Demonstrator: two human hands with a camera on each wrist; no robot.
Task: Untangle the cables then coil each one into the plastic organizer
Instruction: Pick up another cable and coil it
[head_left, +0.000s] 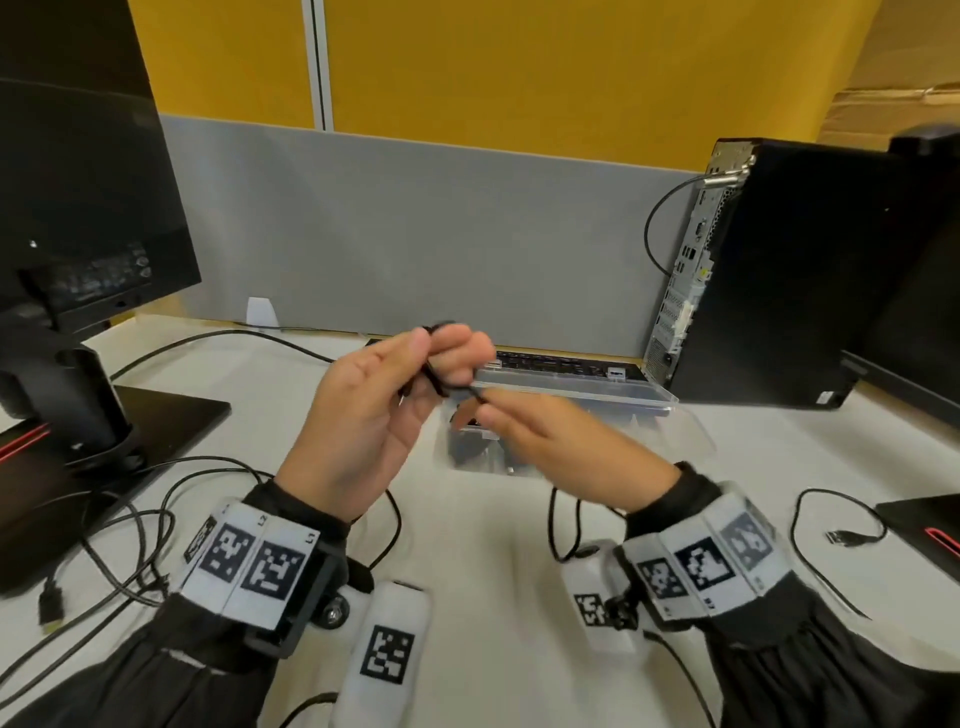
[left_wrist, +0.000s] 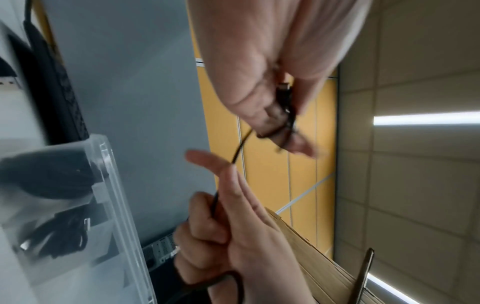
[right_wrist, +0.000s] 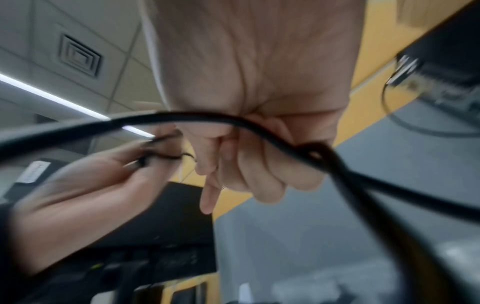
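I hold a thin black cable above the desk between both hands. My left hand is raised palm-up, and its fingers grip a small coil of the cable; a USB plug shows inside that grip. Just right of it, my right hand pinches the strand that leaves the coil. The cable's slack runs through the right hand's curled fingers and hangs to the desk. The clear plastic organizer stands open right behind the hands, with dark cables inside.
A monitor on its stand is at the left and a PC tower at the right. A keyboard lies behind the organizer. Loose black cables sprawl at the front left; another with a USB plug lies at the right.
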